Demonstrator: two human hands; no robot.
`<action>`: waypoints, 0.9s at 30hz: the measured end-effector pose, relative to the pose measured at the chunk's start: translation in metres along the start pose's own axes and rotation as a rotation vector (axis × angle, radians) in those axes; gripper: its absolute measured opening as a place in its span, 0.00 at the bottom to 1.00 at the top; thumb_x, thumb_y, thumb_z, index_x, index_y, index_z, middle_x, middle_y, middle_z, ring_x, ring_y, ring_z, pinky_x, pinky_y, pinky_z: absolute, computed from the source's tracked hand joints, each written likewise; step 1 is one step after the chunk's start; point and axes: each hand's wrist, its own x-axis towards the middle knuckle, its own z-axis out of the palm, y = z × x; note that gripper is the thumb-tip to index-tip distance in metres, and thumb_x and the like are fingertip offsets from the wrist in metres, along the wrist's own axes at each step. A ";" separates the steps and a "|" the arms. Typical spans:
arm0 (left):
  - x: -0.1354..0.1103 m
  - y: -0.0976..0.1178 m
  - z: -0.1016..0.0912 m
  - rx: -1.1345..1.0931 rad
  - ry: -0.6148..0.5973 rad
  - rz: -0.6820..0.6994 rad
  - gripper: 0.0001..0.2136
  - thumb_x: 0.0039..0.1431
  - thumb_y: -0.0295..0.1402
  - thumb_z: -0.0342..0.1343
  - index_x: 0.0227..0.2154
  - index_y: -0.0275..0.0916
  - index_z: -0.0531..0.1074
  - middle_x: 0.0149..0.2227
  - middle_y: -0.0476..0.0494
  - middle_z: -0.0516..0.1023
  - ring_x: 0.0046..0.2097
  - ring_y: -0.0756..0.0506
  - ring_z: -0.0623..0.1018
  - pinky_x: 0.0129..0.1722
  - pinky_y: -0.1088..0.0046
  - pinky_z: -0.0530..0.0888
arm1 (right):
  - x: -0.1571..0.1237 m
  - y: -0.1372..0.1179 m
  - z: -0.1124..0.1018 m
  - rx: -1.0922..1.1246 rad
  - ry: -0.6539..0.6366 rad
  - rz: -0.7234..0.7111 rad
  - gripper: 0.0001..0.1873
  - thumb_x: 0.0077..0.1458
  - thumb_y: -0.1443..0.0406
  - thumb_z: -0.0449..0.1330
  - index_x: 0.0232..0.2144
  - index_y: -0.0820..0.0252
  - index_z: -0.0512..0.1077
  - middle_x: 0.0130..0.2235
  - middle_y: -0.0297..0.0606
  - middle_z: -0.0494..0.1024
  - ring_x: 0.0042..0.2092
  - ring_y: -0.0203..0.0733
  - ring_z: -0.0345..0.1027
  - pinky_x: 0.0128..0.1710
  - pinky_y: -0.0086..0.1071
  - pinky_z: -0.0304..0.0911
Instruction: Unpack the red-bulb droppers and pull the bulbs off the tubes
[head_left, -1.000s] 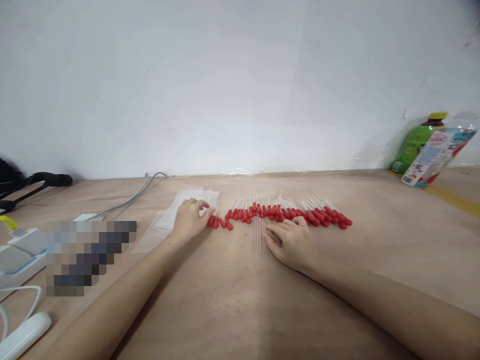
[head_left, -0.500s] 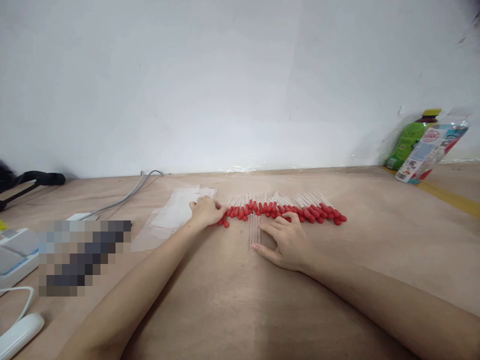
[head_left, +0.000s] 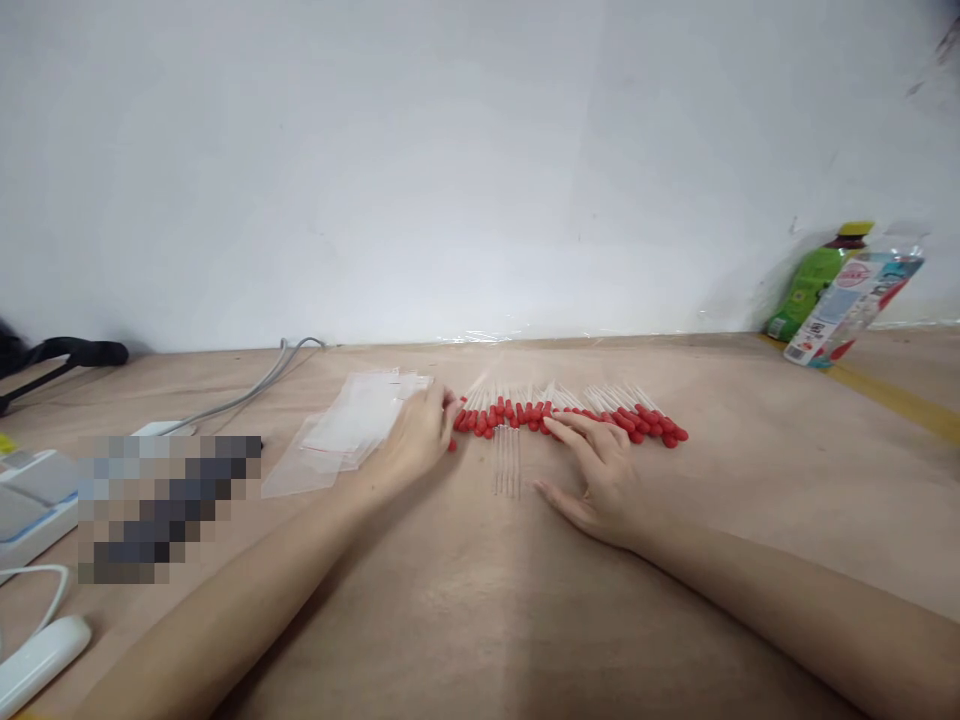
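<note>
A row of several clear droppers with red rubber bulbs [head_left: 570,415] lies across the brown table [head_left: 480,600]. A few bare glass tubes [head_left: 507,468] lie just in front of the row. My left hand [head_left: 416,440] rests at the row's left end, fingers curled at the nearest red bulbs; what it holds is hidden. My right hand [head_left: 596,470] lies flat with fingers spread, fingertips touching bulbs in the middle of the row. A stack of clear plastic bags [head_left: 349,430] lies left of my left hand.
A green bottle [head_left: 814,280] and a plastic packet [head_left: 851,300] lean on the white wall at back right. Grey cables [head_left: 247,395], a white power strip [head_left: 34,500], a white device [head_left: 41,660] and a black strap [head_left: 67,355] are at the left.
My left hand slid right to the row's left end. My right hand moved right off the bare tubes and reached forward onto the bulbs.
</note>
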 end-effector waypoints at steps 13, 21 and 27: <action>-0.045 0.029 0.036 -0.260 0.227 0.592 0.03 0.59 0.28 0.47 0.32 0.37 0.65 0.33 0.44 0.71 0.36 0.49 0.72 0.37 0.73 0.70 | -0.001 0.009 -0.004 -0.027 -0.075 -0.105 0.17 0.52 0.58 0.56 0.45 0.53 0.68 0.48 0.40 0.71 0.49 0.46 0.62 0.52 0.48 0.46; -0.046 0.033 0.030 -0.335 0.199 0.503 0.08 0.56 0.34 0.53 0.38 0.37 0.67 0.36 0.42 0.72 0.40 0.46 0.72 0.41 0.67 0.70 | 0.002 0.008 -0.003 0.014 -0.128 -0.123 0.08 0.55 0.62 0.54 0.36 0.50 0.73 0.40 0.34 0.76 0.47 0.42 0.63 0.52 0.47 0.45; -0.041 0.037 0.028 -0.283 0.142 0.597 0.06 0.57 0.34 0.52 0.34 0.41 0.73 0.40 0.44 0.75 0.47 0.44 0.70 0.48 0.61 0.66 | 0.004 0.006 -0.004 0.046 -0.162 -0.147 0.09 0.55 0.62 0.54 0.37 0.51 0.73 0.38 0.33 0.76 0.45 0.41 0.65 0.51 0.46 0.48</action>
